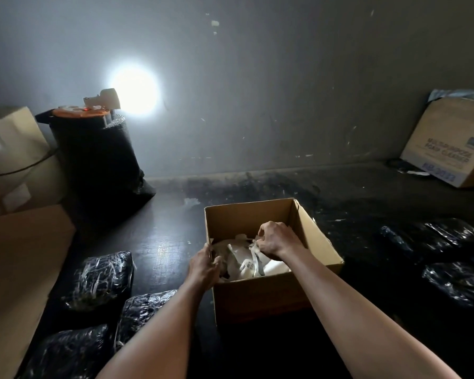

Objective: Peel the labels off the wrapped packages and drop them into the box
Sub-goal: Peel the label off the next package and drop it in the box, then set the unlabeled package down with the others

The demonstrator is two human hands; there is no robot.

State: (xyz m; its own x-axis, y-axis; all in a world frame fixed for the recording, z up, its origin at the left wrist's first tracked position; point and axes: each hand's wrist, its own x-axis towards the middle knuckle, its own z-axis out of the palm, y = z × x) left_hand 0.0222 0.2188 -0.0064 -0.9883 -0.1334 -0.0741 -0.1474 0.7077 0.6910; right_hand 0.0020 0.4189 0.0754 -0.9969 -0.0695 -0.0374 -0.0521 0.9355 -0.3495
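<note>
An open cardboard box (260,295) stands on the dark floor in front of me, holding a heap of crumpled white labels (240,259). My right hand (278,239) is inside the box above the heap, fingers pinched on a white label strip (253,246). My left hand (204,265) grips the box's left wall near its rim. Black plastic-wrapped packages lie on the floor: three at the lower left (101,277) (145,310) (66,354) and more at the right (454,283) (427,236).
A flat cardboard sheet (17,269) lies at the left, with cardboard boxes (8,149) behind it. A black wrapped stand (99,157) carries a bright lamp (133,90) against the wall. Another printed carton (449,140) leans at the far right.
</note>
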